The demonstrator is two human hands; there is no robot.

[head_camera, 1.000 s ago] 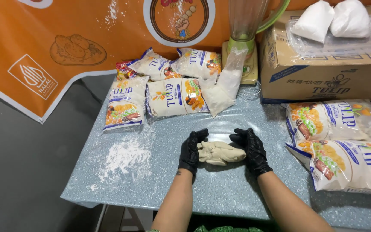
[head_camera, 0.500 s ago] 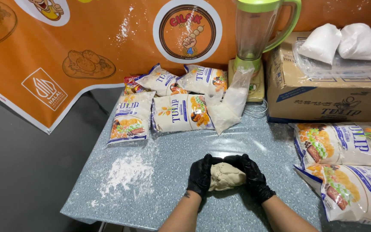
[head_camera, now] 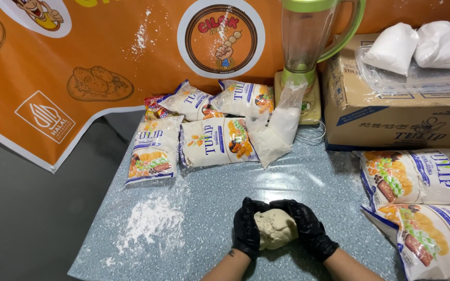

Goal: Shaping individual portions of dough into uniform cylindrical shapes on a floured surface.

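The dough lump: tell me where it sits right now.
In the head view the dough lump lies low and centre on the speckled table, cupped between the left hand and right hand, right of the spilled flour patch.

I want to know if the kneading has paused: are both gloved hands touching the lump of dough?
Touching. The head view shows the left hand and right hand cupped against the sides of the dough, with no gap showing.

Dough [head_camera: 274,228] on table [head_camera: 319,182], flour bags [head_camera: 217,141] behind.
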